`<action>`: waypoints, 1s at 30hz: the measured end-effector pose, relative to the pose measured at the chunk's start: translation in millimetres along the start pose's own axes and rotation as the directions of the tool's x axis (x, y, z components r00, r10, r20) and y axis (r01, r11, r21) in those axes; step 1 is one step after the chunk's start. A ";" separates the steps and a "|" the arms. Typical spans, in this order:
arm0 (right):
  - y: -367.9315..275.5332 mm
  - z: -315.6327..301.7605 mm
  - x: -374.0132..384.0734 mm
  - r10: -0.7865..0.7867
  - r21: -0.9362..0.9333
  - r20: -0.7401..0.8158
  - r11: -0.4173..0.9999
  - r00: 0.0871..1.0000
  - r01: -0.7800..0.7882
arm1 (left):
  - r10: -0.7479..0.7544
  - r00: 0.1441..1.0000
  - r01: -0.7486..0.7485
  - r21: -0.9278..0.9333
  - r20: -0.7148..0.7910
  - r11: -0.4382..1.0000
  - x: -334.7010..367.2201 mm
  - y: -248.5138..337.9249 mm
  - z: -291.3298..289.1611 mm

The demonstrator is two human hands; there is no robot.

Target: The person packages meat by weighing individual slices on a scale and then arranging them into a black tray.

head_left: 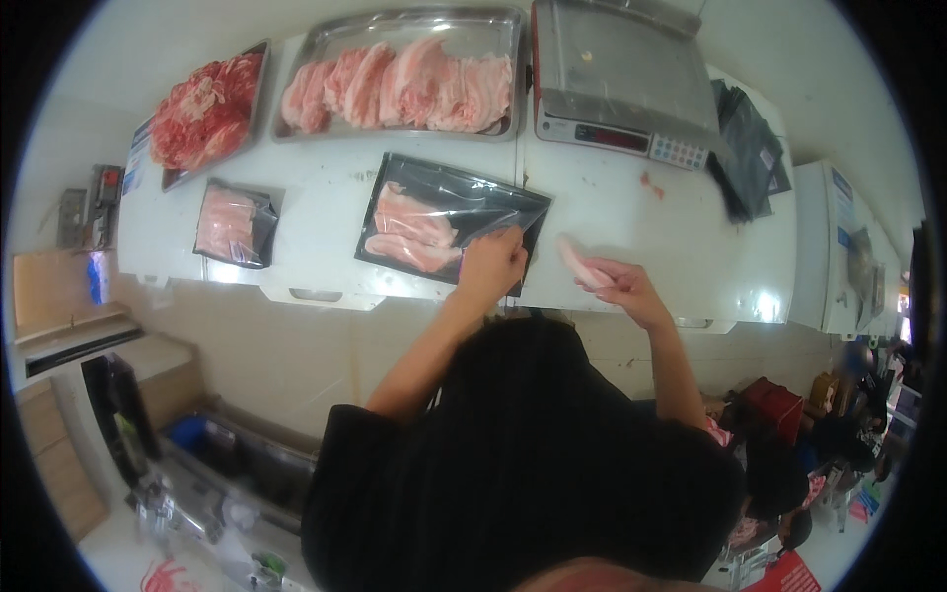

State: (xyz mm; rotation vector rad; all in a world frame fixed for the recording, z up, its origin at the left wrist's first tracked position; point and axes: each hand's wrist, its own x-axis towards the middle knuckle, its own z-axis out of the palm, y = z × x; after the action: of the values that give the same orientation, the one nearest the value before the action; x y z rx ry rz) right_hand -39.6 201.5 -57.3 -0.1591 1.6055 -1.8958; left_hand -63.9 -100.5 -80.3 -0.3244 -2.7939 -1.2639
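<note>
On the white counter lies a black-backed clear plastic bag (pixel 473 195) with a few slices of pork belly (pixel 409 229) inside its left part. My left hand (pixel 493 262) is closed at the bag's right part, its fingers bent against the plastic near the opening. Just right of the bag, my right hand (pixel 625 286) pinches a pale pork belly slice (pixel 578 262) above the counter. Further left sits a smaller filled bag (pixel 229 225), its meat showing through the clear side.
A steel tray (pixel 409 20) of pork belly slices stands at the back, beside a tray of red meat (pixel 205 111) at the left. A weighing scale (pixel 626 79) is at back right, near a stack of black bags (pixel 747 158). Meat scraps (pixel 651 185) lie on the counter.
</note>
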 end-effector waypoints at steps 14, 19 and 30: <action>-6.3 155.8 231.3 -0.436 -0.564 0.324 0.623 0.840 0.541 | 0.045 0.961 -0.097 -0.178 -0.272 0.979 -21.0 33.5 -43.3; 32.1 139.5 248.0 -0.495 -0.832 0.504 -0.057 0.708 0.552 | -0.079 0.966 0.017 -0.244 -0.247 0.970 -63.4 14.6 -76.4; -1.7 176.1 267.9 -0.267 -0.822 0.442 0.262 0.856 0.506 | -0.418 0.852 0.312 -0.334 -0.315 0.889 -108.7 -69.8 -122.3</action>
State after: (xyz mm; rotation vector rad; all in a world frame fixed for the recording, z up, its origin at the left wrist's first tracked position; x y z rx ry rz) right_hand -166.9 -90.5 -93.8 -1.3339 2.4510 -0.8844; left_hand 23.1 -255.0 -65.7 0.4361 -2.4151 -1.5874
